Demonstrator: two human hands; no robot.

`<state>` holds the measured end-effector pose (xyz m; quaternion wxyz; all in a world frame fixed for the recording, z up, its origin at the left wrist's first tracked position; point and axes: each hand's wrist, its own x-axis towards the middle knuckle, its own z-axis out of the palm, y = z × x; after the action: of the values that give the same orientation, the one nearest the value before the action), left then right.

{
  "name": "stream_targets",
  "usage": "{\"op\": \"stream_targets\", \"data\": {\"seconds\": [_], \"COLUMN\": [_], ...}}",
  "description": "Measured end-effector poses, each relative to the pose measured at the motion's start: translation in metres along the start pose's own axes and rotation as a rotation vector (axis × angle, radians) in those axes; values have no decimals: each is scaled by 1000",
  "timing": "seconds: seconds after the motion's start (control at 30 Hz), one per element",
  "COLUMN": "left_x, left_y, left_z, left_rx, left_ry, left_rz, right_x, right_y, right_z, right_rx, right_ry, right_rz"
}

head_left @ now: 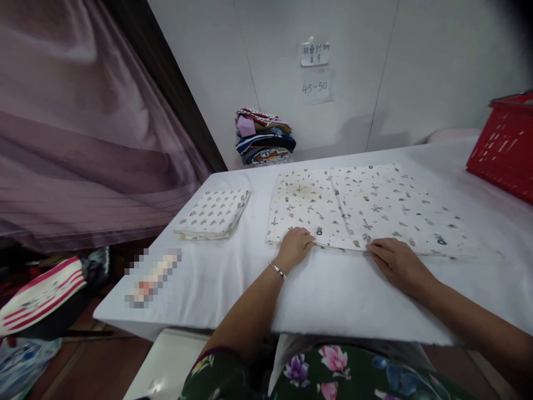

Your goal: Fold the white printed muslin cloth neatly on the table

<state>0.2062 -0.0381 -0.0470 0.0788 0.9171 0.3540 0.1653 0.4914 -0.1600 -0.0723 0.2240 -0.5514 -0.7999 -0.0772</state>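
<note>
A white cloth with small grey and brown prints [303, 194] lies spread in layers on the table, a crease running down it. At its near edge, toward the left corner, my left hand [295, 247] has its fingers closed on the hem. Farther right along the same edge, my right hand [397, 261] pinches the cloth with fingers pressed together. The thumbs are mostly hidden. Left of this cloth rests a folded white cloth with grey prints [216, 211], apart from both hands.
The table [233, 283] has a white cover. A red plastic basket [506, 144] stands at the right edge. Folded fabrics [265, 139] are stacked behind the table by the wall. A blurred-out item [154, 278] lies at the left. A white seat [166, 361] is below the front edge.
</note>
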Motion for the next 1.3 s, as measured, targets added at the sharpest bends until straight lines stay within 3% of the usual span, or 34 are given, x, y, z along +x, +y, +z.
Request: {"op": "stream_targets", "data": {"seconds": [0.33, 0.67, 0.83, 1.03, 1.3], "left_x": [1, -1, -3, -4, -1], "left_y": [-2, 1, 4, 10, 18], "left_z": [0, -3, 4, 2, 1], "left_rx": [-71, -226, -119, 9, 94], "left_ry": [15, 215, 151, 54, 54], "left_rz": [1, -29, 65, 82, 79], "right_x": [51, 61, 60, 61, 59], "right_y": [-46, -40, -41, -44, -45], "right_z": [16, 27, 30, 26, 26], "right_rx": [36, 147, 145, 145, 160], "right_ry": [-50, -43, -26, -6, -13], "right_rz": [-74, -9, -4, 1, 9]}}
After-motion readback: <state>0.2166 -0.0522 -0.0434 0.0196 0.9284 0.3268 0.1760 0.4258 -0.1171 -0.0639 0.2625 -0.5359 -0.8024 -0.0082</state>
